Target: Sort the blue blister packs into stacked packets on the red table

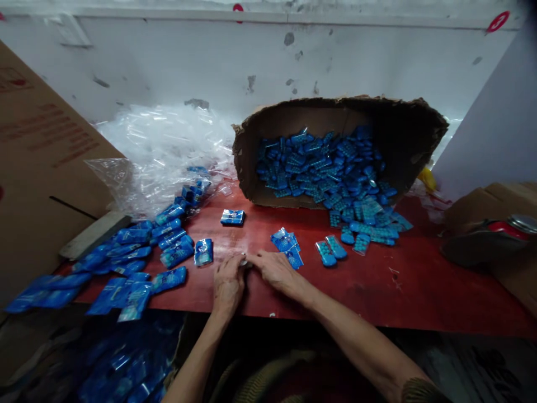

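My left hand [229,281] and my right hand [277,272] meet at the table's front middle, fingers closed together. Between the fingertips shows a small pale bit of something, mostly hidden, too little to name. Just left of my left hand lies a small blue printed packet [203,252]. Another blue packet [232,217] rests behind the hands. Beyond my right hand are a few flat blue printed cards [286,242], overlapping. Farther right, two clear-fronted blue packs [326,253] with turquoise pieces lie side by side.
A torn-edged cardboard box [245,168] on its side spills many blue packs [323,162] onto the red table [403,291]. Clear plastic sleeves [159,134] heap at back left, above many blue packets [130,252]. Cardboard stands left [37,145]; a round-topped object [503,229] sits right.
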### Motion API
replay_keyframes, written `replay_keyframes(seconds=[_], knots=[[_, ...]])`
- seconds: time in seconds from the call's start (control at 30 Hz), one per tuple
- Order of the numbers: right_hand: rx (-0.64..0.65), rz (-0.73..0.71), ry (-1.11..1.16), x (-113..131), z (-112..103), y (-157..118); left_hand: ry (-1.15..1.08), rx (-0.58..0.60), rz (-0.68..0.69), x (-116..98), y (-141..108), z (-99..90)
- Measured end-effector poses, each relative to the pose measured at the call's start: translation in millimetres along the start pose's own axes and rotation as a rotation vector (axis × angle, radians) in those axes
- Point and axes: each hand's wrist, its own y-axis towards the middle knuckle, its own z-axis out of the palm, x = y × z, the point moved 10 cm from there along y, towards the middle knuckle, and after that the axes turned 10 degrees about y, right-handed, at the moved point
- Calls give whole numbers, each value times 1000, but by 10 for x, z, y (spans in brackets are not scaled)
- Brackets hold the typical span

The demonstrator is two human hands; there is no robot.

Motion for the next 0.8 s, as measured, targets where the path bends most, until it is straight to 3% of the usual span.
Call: replay_keyframes(seconds=[0.13, 0.3, 0.4, 0.5, 0.67, 0.8], knots=[[-166, 195, -46, -523, -338, -351, 126, 15, 13, -91, -16, 11], [-219, 268, -24, -948, -343, -498, 154, -98, -57, -214, -76, -129], [-256, 277, -5, -976, -306, -480, 61, -149, -72, -348, -150, -250], [-287, 277, 11, -952, -314, -485, -179, -106, -94, -508, -231, -260], [-335, 291, 5, -916, -352, -562, -743, 124, -387, -574, -333, 141], [-346, 298, -14, -872, -345, -574, -752, 150, -413, -605, -280, 262]])
